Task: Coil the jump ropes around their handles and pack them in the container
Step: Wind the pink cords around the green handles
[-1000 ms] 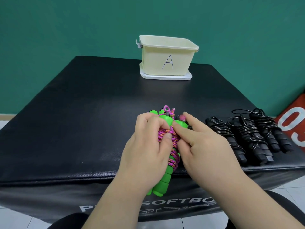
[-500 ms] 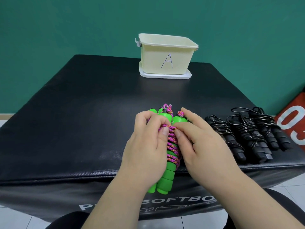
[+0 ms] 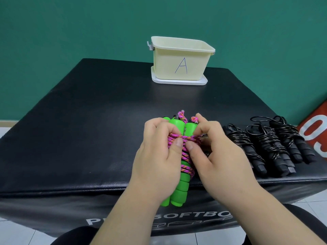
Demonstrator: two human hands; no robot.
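A green-handled jump rope (image 3: 178, 190) with a pink braided cord coiled around its handles is held upright over the near edge of the black soft box. My left hand (image 3: 157, 160) wraps the handles from the left, thumb on the coils. My right hand (image 3: 217, 156) pinches the pink cord (image 3: 187, 138) at the top of the coil from the right. The cream container (image 3: 180, 68) marked "A" stands open at the far side, on a white lid. Three black jump ropes (image 3: 270, 147), coiled on their handles, lie side by side to the right.
The black soft box (image 3: 88, 129) fills the view, with its near edge just below my hands. A red panel with white digits (image 3: 316, 137) leans at the far right. A green wall stands behind, and tiled floor shows below.
The bundle has tilted a little more upright. My right fingers have moved from lying over the coils to pinching the cord near the top of the handles.
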